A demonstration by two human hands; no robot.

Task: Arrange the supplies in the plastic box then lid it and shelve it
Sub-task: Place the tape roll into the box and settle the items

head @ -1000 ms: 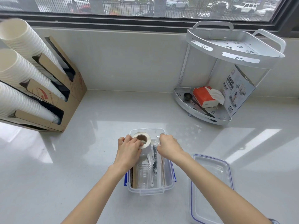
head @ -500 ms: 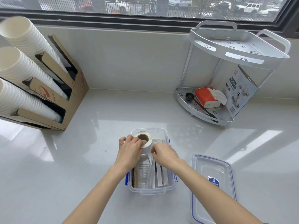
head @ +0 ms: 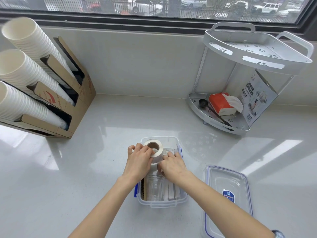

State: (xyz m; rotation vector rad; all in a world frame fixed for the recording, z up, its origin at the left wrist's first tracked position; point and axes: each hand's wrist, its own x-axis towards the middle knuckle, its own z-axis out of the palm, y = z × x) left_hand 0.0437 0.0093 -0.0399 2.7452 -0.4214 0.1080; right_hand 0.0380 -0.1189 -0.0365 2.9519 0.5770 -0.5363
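Partly under hands (head: 154, 162), box (head: 171, 140) contents unclear.

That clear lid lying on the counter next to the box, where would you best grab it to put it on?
Probably by its two long edges, coming from above. The lid lies flat on the counter to the right of the plastic box, so only its raised blue-lined rim gives the hands an edge to hook under; the broad flat middle gives nothing to pinch.

Counter (head: 103, 169) open left; lid (head: 228, 194) blocks right
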